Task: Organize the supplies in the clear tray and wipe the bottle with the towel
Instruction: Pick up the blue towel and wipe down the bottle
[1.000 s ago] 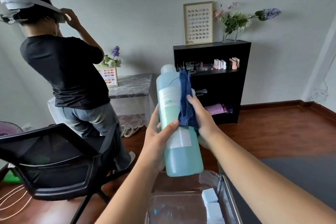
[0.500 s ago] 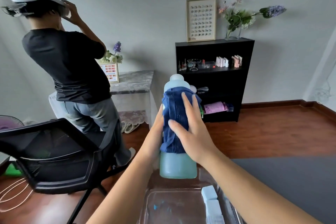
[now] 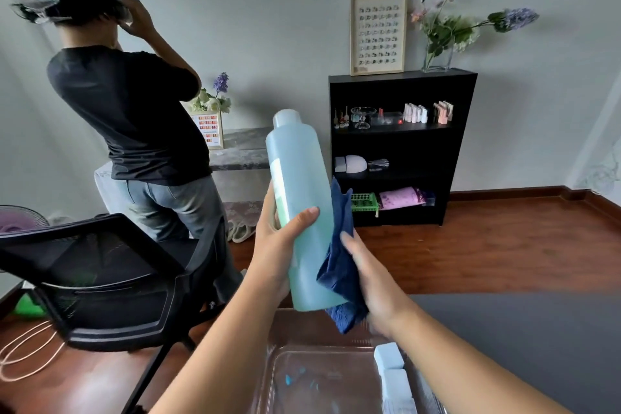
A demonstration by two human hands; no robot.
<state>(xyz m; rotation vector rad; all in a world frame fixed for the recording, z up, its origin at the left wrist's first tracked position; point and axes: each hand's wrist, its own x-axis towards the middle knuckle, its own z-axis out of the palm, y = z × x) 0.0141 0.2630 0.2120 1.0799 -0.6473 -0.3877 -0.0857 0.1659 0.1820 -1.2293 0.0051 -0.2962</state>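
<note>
A tall translucent bottle (image 3: 300,185) of light blue liquid is held tilted in the air above the clear tray (image 3: 322,333). My left hand (image 3: 277,247) grips its lower middle from the left, thumb across the front. My right hand (image 3: 368,282) presses a dark blue towel (image 3: 339,267) against the bottle's lower right side and base. Pale blue blocks (image 3: 391,370) lie along the tray's right side, and small blue marks show on its floor.
A black mesh chair (image 3: 90,279) stands at the left, with a person (image 3: 134,118) in a black shirt behind it. A black shelf unit (image 3: 467,131) with small bottles stands against the far wall. A dark grey tabletop (image 3: 524,343) extends to the right.
The towel has slid from the bottle's upper front down to its lower right side and base. My right hand moved down and right with it. The bottle now tilts left at the top.
</note>
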